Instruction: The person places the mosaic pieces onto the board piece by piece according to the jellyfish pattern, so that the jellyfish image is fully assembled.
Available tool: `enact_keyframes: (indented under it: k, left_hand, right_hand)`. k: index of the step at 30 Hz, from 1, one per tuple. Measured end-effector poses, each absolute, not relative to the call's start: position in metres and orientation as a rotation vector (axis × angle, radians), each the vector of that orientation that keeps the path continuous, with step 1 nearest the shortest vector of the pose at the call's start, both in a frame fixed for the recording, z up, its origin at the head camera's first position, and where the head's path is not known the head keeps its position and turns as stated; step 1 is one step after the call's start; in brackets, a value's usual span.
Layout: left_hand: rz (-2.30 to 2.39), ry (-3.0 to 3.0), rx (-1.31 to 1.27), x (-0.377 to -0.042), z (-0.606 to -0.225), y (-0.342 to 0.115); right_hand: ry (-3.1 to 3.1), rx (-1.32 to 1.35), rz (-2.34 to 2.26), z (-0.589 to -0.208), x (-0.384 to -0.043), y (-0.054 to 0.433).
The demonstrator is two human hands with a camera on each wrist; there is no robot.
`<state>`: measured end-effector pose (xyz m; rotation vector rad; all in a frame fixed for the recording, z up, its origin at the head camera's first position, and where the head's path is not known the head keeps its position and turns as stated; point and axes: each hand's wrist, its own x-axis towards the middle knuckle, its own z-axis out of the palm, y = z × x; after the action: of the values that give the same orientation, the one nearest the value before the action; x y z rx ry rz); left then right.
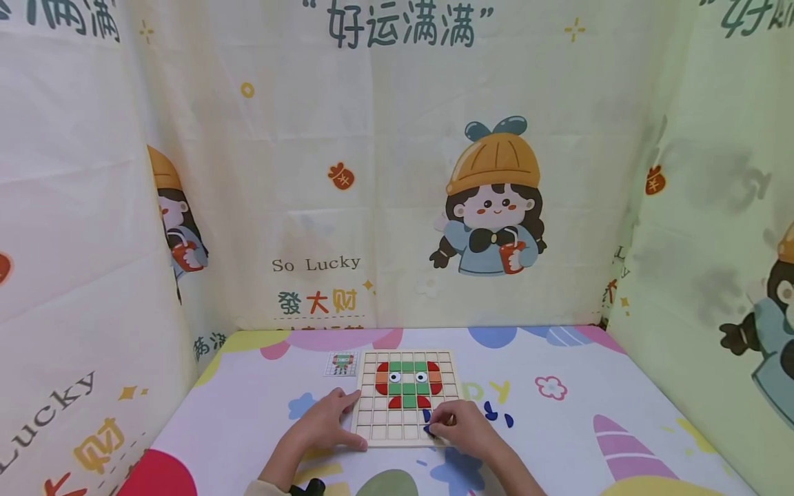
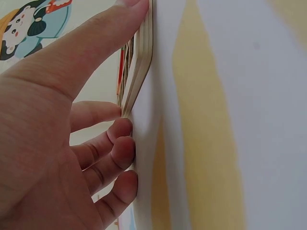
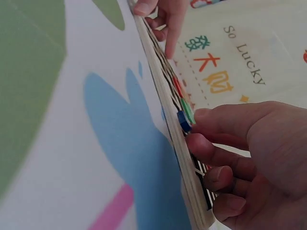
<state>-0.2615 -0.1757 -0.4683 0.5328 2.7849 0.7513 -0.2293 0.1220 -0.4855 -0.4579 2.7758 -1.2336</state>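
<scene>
A wooden grid board [image 1: 378,432] lies on the table with red, green and orange pieces forming a face-like pattern, and two round eye pieces. My left hand [image 1: 327,420] rests at its near left corner, thumb along the near edge and index finger at the left side. In the left wrist view, the thumb [image 2: 91,52] is stretched out against the board's layered edge. My right hand [image 1: 462,426] pinches a small dark blue piece [image 3: 183,121] between thumb and index finger, low over the board's near right part. Another blue piece [image 1: 426,415] sits on the grid just beyond it.
Several loose dark blue pieces [image 1: 491,411] lie on the table right of the board. A small pattern card [image 1: 341,364] lies at its far left corner. Printed cloth walls [image 1: 397,227] enclose the colourful tabletop [image 1: 546,441] at the back and sides.
</scene>
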Motion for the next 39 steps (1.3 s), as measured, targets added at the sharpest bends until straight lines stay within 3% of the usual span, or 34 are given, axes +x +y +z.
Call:
enact_keyframes:
  k: [9,19,39]
  left_hand:
    - [0.764,2.764,0.503,-0.2611,-0.4694,-0.1756]
    - [0.763,2.762,0.505,-0.2612,-0.4713,-0.1759]
    - [0.768,2.77,0.499,-0.2648,-0.473,-0.1761]
  right_hand:
    - [2.706,-0.589,-1.237,-0.4848,-0.2281,0.1233]
    - [2.768,-0.53,-1.183,-0.4853,-0.2264,0.1189]
    - [2.767,-0.657,-1.112,-0.4814,-0.2289,0.122]
